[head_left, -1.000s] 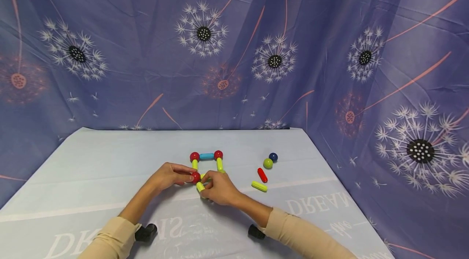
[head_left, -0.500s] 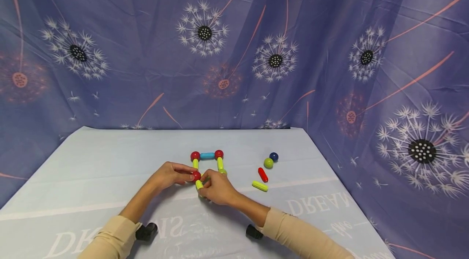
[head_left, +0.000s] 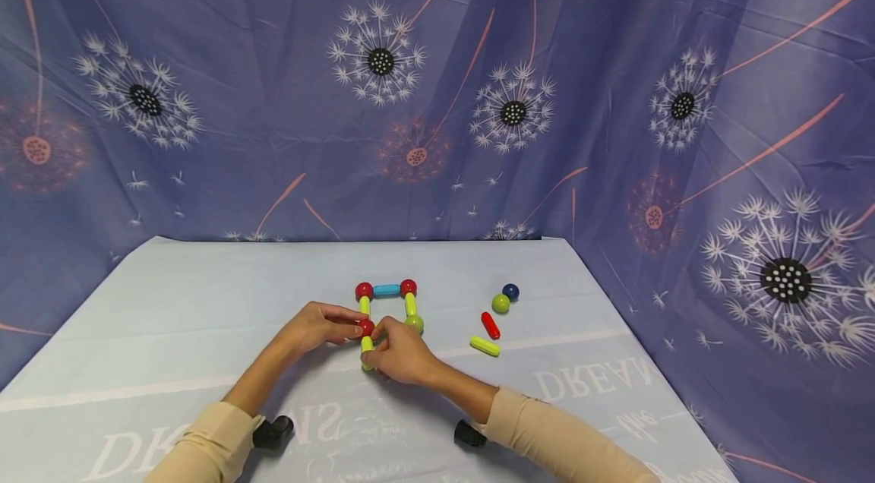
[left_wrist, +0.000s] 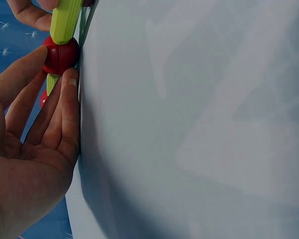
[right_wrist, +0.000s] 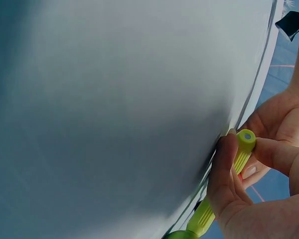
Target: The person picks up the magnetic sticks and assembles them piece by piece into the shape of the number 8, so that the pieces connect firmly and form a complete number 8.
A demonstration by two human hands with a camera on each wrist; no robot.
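Observation:
On the table, my left hand (head_left: 311,331) pinches a red ball (head_left: 366,329) between thumb and fingers. My right hand (head_left: 405,352) pinches a yellow-green magnetic rod (head_left: 368,350), whose far end is at that ball. In the left wrist view this rod (left_wrist: 65,20) meets the red ball (left_wrist: 65,57). A round metallic spot shows in the near end of the rod (right_wrist: 245,139) in the right wrist view. Behind the hands, two yellow-green rods, a blue rod (head_left: 386,290), two red balls (head_left: 408,287) and a green ball (head_left: 414,323) join into a frame; the right hand partly hides its near side.
To the right lie a loose yellow-green rod (head_left: 484,346), a red rod (head_left: 490,326), a green ball (head_left: 500,304) and a dark blue ball (head_left: 510,292). A pale cloth with lettering covers the table (head_left: 239,278). A purple dandelion-print curtain (head_left: 273,88) hangs behind and at the sides.
The right hand has swung the near end of its rod a little left, so the rod now points more straight toward the person. The left hand stays on the red ball.

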